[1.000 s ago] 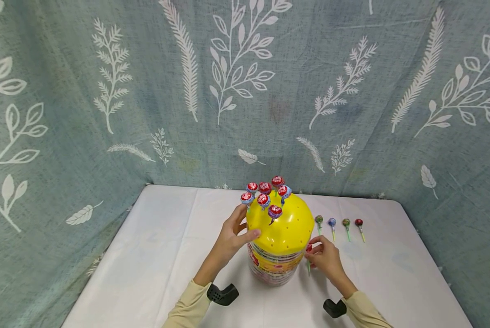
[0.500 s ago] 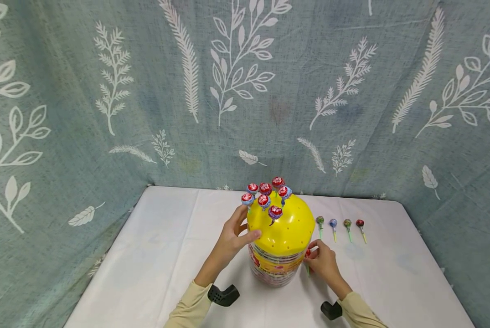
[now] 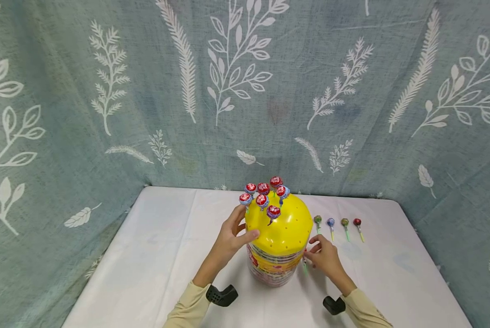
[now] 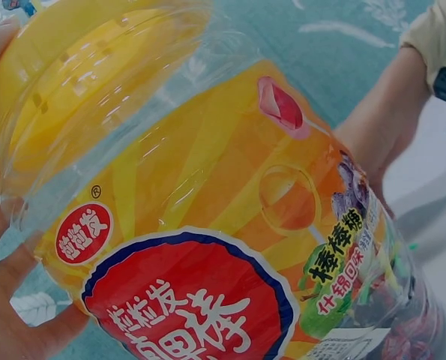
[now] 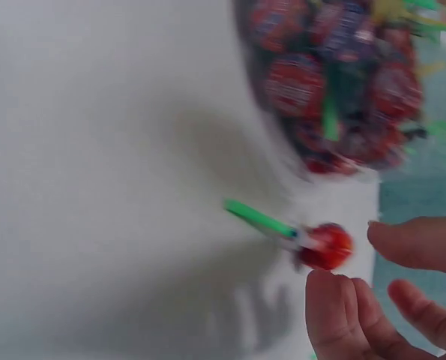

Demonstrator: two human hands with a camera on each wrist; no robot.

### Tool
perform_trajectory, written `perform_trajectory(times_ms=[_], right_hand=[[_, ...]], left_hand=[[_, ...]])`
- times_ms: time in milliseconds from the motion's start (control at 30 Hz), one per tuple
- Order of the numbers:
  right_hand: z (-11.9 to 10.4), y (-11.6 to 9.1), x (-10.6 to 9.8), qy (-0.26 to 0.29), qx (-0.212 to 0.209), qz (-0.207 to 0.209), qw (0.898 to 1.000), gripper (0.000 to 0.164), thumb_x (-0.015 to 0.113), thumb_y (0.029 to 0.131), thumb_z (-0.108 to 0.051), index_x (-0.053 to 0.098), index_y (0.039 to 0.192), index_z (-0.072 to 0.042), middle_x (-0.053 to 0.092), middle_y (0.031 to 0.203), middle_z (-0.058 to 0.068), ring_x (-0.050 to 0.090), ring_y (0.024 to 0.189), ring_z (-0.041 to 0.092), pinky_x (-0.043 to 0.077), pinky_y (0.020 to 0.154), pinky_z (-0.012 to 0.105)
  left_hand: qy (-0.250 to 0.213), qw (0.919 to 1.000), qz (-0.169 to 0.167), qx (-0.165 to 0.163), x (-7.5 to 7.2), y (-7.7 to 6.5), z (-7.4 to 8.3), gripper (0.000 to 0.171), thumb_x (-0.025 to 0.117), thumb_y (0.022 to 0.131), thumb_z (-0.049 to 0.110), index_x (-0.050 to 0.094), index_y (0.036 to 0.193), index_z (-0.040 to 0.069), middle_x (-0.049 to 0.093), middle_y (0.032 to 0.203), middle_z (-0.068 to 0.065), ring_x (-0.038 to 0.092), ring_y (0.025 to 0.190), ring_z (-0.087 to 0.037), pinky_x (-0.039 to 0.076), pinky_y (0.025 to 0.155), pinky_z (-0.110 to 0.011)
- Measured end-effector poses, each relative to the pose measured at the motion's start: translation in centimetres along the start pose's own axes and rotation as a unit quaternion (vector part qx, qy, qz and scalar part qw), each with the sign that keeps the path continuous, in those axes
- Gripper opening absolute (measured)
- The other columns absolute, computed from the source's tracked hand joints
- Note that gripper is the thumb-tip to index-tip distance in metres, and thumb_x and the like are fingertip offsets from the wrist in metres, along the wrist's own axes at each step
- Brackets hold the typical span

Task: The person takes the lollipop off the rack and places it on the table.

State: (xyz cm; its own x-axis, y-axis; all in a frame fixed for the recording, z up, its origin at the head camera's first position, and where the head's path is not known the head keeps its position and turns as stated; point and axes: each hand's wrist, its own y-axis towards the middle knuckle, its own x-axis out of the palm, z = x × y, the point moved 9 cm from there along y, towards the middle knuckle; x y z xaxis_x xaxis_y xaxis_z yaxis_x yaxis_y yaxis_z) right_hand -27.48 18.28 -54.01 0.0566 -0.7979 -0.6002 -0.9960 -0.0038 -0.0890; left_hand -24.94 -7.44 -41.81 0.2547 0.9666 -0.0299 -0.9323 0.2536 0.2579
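Observation:
My left hand (image 3: 232, 234) holds a clear plastic jar (image 3: 275, 269) by its left side. The thumb lies on the yellow domed lid (image 3: 286, 232), and in the left wrist view the fingers (image 4: 13, 270) reach round the jar below it. Several wrapped lollipops stand in the left and back of the lid, which has small holes. Right of the jar, my right hand (image 3: 327, 259) is beside a red lollipop with a green stick. In the right wrist view, thumb (image 5: 421, 244) and fingers are apart, with the red lollipop head (image 5: 329, 246) right at one fingertip.
Behind the right hand, a row of lollipops lies on the white table: a green one (image 3: 317, 219), a blue one (image 3: 331, 222), another green one (image 3: 345, 222) and a red one (image 3: 357, 222). Leaf-patterned curtain (image 3: 245, 91) surrounds the back and sides.
The red lollipop has shifted slightly left toward the jar, and the right fingers have spread away from it. The left hand and jar have stayed in place.

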Motion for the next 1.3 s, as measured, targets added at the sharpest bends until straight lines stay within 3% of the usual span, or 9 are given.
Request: perform_trajectory(times_ms=[267, 600, 933, 1167, 1300], right_hand=[[-2.0, 0.1, -3.2, 0.046, -0.023, 0.002, 0.999, 0.033, 0.073, 0.08, -0.006, 0.056, 0.107, 0.0, 0.059, 0.085, 0.011, 0.061, 0.068, 0.031, 0.055, 0.055, 0.032], [-6.2, -0.8, -7.6, 0.069, -0.094, 0.012, 0.993, 0.027, 0.071, 0.085, -0.011, 0.056, 0.107, -0.004, 0.062, 0.091, 0.013, 0.063, 0.077, 0.026, 0.055, 0.059, 0.031], [-11.4, -2.7, -11.4, 0.061, -0.181, 0.042, 0.981, 0.025, 0.068, 0.087, -0.015, 0.057, 0.108, -0.006, 0.061, 0.094, 0.009, 0.061, 0.076, 0.019, 0.055, 0.061, 0.034], [-17.1, -5.8, -13.3, 0.075, -0.242, 0.068, 0.965, 0.022, 0.067, 0.084, 0.003, 0.057, 0.104, 0.002, 0.062, 0.092, 0.014, 0.06, 0.075, 0.02, 0.053, 0.058, 0.028], [-19.0, -6.6, -13.7, 0.068, -0.255, 0.075, 0.962, 0.021, 0.067, 0.083, 0.005, 0.058, 0.102, 0.002, 0.062, 0.091, 0.014, 0.061, 0.076, 0.019, 0.052, 0.059, 0.025]], left_hand=[[0.007, 1.0, 0.0, -0.001, 0.1, 0.1, -0.1, 0.064, 0.068, 0.085, 0.027, 0.037, 0.142, 0.026, 0.042, 0.143, 0.004, 0.037, 0.132, -0.019, 0.031, 0.103, -0.049], [0.002, 1.0, -0.002, 0.004, 0.3, 0.1, 0.2, 0.064, 0.067, 0.085, 0.025, 0.037, 0.141, 0.027, 0.042, 0.142, 0.004, 0.036, 0.132, -0.019, 0.031, 0.103, -0.05], [0.018, 0.9997, -0.015, 0.008, 0.7, 0.2, 1.1, 0.068, 0.066, 0.086, 0.025, 0.032, 0.145, 0.029, 0.037, 0.145, 0.005, 0.033, 0.134, -0.021, 0.033, 0.102, -0.05], [0.045, 0.999, -0.006, 0.004, 0.5, 0.3, 1.1, 0.065, 0.067, 0.085, 0.029, 0.036, 0.142, 0.03, 0.041, 0.142, 0.006, 0.034, 0.132, -0.021, 0.036, 0.099, -0.05], [0.065, 0.9979, 0.004, 0.0, 0.3, 0.4, 0.9, 0.061, 0.069, 0.084, 0.031, 0.041, 0.138, 0.03, 0.046, 0.137, 0.006, 0.038, 0.129, -0.021, 0.037, 0.097, -0.051]])
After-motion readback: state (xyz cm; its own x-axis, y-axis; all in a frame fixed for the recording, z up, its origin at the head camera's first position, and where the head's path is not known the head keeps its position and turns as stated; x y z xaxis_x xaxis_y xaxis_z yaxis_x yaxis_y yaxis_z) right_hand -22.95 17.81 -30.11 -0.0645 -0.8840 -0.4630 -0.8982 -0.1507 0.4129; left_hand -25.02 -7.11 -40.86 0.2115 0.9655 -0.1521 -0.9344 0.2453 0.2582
